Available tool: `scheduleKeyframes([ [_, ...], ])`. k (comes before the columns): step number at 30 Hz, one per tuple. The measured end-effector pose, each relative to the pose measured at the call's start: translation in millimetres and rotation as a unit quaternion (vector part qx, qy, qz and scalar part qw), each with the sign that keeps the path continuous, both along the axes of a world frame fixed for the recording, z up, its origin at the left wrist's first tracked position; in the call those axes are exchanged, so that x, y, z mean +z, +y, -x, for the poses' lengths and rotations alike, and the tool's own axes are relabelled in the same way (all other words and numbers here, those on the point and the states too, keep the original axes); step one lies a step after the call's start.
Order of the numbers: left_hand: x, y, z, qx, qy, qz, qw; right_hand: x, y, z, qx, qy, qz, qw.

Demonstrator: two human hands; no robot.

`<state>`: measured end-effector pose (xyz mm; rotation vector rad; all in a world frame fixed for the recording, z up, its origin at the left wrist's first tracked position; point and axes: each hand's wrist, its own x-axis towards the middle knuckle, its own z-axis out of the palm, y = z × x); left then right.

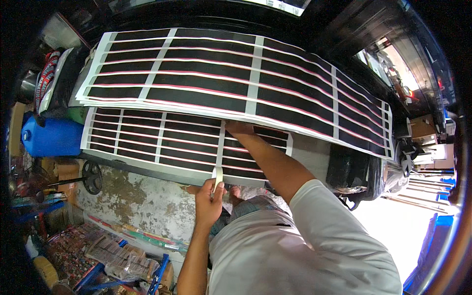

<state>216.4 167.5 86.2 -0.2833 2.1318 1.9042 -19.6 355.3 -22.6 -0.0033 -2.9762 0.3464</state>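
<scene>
My left hand (210,199) grips a roll of pale tape (218,178) at the near edge of the lower printed sheet (191,140). From the roll a pale strip (221,147) runs away from me across that sheet's black panels. My right hand (240,129) reaches over the lower sheet to the strip's far end, beside the overhanging edge of the upper stack of printed sheets (206,88). Its fingers are mostly hidden there, so their pose is unclear. Both sheets carry black panels split by white and red lines, with pale strips crossing them.
A blue plastic container (53,136) stands left of the sheets. Below it are a black handwheel (92,177) and a peeling wall (142,201). Clutter with plastic-wrapped bundles (123,258) lies lower left. A black-wrapped bulky item (348,167) sits at right.
</scene>
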Motion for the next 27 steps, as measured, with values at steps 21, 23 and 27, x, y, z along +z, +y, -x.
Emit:
scheduleKeyframes([
  [21, -4, 5, 14, 0.055, -0.045, 0.048, 0.996, -8, 5, 35, -0.033, 0.009, 0.006, 0.999],
  [23, -9, 4, 21, 0.092, -0.07, 0.109, 0.987, -11, 7, 39, -0.044, 0.023, 0.005, 0.999],
  [27, -61, -5, 14, 0.141, -0.03, 0.218, 0.965, -11, 5, 44, -0.046, 0.023, 0.006, 0.999],
])
